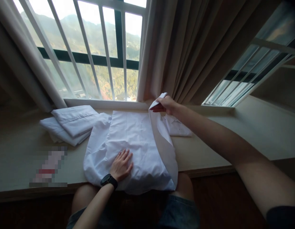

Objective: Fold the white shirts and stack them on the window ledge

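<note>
A white cloth garment, seemingly a shirt or coat (132, 132), is spread over the window ledge, its near end hanging over the front edge by my knees. My left hand (122, 165), with a black watch on the wrist, lies flat on the garment's lower middle, fingers spread. At the far right corner, my right hand (167, 104) pinches the fabric edge between thumb and fingers and holds it raised. From there the right side of the cloth lifts and folds over along a slanting line, its underside showing.
Folded white garments (73, 122) are stacked at the left on the ledge (202, 152). Another folded white piece (177, 126) lies behind my right forearm. A blurred-out item (48, 167) sits at the left front. Behind are a barred window (95, 57) and curtains (183, 47).
</note>
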`<action>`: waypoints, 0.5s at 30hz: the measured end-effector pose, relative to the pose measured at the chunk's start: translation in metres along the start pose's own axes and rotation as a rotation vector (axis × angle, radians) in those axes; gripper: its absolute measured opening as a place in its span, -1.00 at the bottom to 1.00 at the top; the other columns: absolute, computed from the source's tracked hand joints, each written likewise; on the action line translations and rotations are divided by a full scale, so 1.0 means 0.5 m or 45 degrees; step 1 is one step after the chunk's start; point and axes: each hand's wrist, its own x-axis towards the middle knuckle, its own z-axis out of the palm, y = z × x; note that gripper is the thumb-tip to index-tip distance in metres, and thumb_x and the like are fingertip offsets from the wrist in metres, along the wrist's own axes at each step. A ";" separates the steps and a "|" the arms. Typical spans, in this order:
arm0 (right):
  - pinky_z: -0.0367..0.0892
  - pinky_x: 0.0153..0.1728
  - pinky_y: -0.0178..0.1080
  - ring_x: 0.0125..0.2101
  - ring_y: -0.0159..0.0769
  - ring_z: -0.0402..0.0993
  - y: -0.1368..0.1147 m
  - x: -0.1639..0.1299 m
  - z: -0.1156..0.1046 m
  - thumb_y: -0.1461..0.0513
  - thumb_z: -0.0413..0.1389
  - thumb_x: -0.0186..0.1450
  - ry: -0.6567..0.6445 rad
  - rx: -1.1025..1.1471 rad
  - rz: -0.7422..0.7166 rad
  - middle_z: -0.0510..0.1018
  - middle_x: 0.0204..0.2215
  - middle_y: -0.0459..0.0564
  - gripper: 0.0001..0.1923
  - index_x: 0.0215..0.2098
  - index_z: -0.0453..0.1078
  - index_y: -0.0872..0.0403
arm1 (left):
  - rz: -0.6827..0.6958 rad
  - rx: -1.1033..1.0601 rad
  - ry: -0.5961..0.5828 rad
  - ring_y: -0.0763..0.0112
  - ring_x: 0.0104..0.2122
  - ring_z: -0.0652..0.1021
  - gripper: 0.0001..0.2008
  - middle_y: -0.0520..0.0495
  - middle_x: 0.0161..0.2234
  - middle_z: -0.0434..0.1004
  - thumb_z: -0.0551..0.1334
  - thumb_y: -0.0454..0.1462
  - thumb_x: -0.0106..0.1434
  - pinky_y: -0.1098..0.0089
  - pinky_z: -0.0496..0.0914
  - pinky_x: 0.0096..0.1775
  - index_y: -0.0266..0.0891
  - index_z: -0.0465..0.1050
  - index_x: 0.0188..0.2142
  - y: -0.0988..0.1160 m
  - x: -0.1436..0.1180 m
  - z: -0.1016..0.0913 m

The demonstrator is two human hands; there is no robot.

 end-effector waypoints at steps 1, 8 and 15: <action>0.55 -0.39 -0.02 -0.46 -0.37 0.60 0.019 0.029 0.016 0.37 -0.12 0.45 0.025 -0.130 0.059 0.54 -0.49 -0.08 -0.87 -0.12 0.24 0.24 | 0.001 -0.011 0.004 0.07 0.34 0.23 -0.47 -0.19 0.34 0.24 0.08 -0.07 0.39 0.04 0.16 0.33 -0.19 0.35 0.27 -0.001 0.000 0.000; 0.58 -0.42 -0.19 -0.48 -0.30 0.58 0.154 0.252 0.093 0.31 -0.06 0.43 0.124 -0.399 0.274 0.54 -0.47 -0.02 -0.78 0.05 0.19 0.15 | 0.007 -0.087 0.028 0.04 0.33 0.25 -0.46 -0.16 0.34 0.24 0.15 -0.12 0.33 0.00 0.22 0.30 -0.16 0.34 0.27 -0.004 0.003 -0.006; 0.53 -0.35 -0.20 -0.41 -0.34 0.54 0.305 0.391 0.123 0.33 -0.12 0.47 0.101 -0.610 0.454 0.53 -0.36 0.05 -0.56 0.26 -0.08 0.32 | -0.020 -0.134 0.005 0.02 0.33 0.25 -0.41 -0.13 0.35 0.21 0.20 -0.14 0.27 0.00 0.25 0.30 -0.13 0.32 0.29 -0.005 0.008 -0.015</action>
